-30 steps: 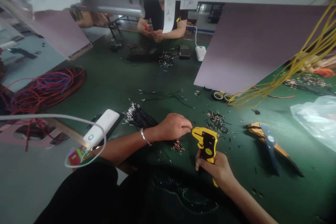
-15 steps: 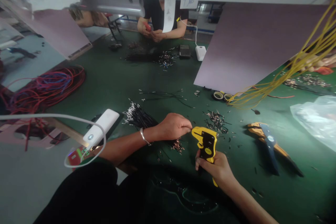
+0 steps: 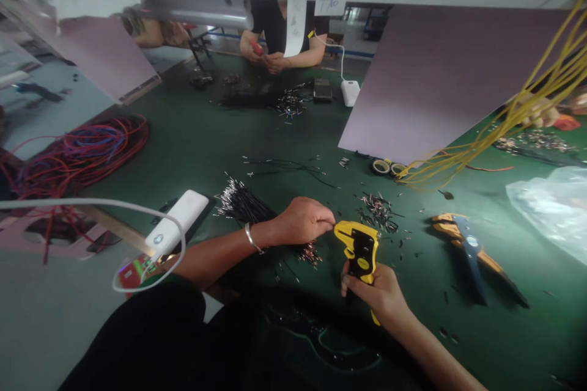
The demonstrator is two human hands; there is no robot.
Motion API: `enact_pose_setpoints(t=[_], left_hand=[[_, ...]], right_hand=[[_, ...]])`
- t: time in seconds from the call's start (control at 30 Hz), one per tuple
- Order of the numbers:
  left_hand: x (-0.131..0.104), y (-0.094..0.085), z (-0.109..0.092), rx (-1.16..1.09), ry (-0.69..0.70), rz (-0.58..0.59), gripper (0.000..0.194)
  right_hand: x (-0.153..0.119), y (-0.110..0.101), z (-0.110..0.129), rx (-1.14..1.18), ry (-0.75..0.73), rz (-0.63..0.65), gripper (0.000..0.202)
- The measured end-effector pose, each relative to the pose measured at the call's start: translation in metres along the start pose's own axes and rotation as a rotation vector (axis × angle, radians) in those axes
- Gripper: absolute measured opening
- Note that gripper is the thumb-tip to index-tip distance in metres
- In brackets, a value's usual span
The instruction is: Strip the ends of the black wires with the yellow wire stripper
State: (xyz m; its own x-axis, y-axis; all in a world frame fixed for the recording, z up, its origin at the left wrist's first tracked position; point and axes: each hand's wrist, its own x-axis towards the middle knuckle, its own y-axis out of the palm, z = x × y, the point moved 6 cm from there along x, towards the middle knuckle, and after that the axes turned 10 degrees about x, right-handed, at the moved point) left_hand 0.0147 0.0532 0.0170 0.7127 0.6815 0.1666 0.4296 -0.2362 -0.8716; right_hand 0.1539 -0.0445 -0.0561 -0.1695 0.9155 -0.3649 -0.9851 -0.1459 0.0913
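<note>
Head view, setting: a green work table (image 3: 206, 134) seen from above, littered with short wire pieces and metal ends.
Left hand: the left hand (image 3: 302, 220) rests on the table, curled closed, its fingertips pinched at the nose of the tool; whatever they pinch is too small to make out.
Right hand: the right hand (image 3: 378, 293) is wrapped around the handle of a yellow and black wire stripper (image 3: 360, 248), holding it upright just above the table, near the lower middle of the picture.
Tool position: the wire stripper's head points left and touches the left fingertips.
Wrist: a thin metal bangle (image 3: 251, 238) circles the left wrist.
Under the left arm: a bundle of short black wires (image 3: 241, 203) with bare metal tips fans out just behind the left hand.
Beyond the tool: a small pile of cut wire bits (image 3: 378, 211) lies near the stripper's head.
Right side: a second stripper (image 3: 472, 253), orange with blue, lies flat on the table, apart from the right hand.
Far right: a clear plastic bag (image 3: 550, 208) and hanging yellow wires (image 3: 527, 104).
Left side: a white power bank (image 3: 177, 223) with a white cable, and a tangle of red and blue wires (image 3: 82, 153) farther off.
Middle: two tape rolls (image 3: 387, 167) beside a tilted grey board (image 3: 440, 79).
Across the table: another person's hands (image 3: 268, 58) are held together close above a second wire pile.
</note>
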Motion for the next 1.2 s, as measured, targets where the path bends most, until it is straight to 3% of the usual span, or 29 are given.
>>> enact_pose_setpoints(t=[1.2], left_hand=[[-0.0036, 0.0011, 0.0026, 0.001, -0.013, -0.001, 0.014]], right_hand=[[0.0018, -0.0028, -0.0068, 0.109, 0.023, 0.059, 0.019]])
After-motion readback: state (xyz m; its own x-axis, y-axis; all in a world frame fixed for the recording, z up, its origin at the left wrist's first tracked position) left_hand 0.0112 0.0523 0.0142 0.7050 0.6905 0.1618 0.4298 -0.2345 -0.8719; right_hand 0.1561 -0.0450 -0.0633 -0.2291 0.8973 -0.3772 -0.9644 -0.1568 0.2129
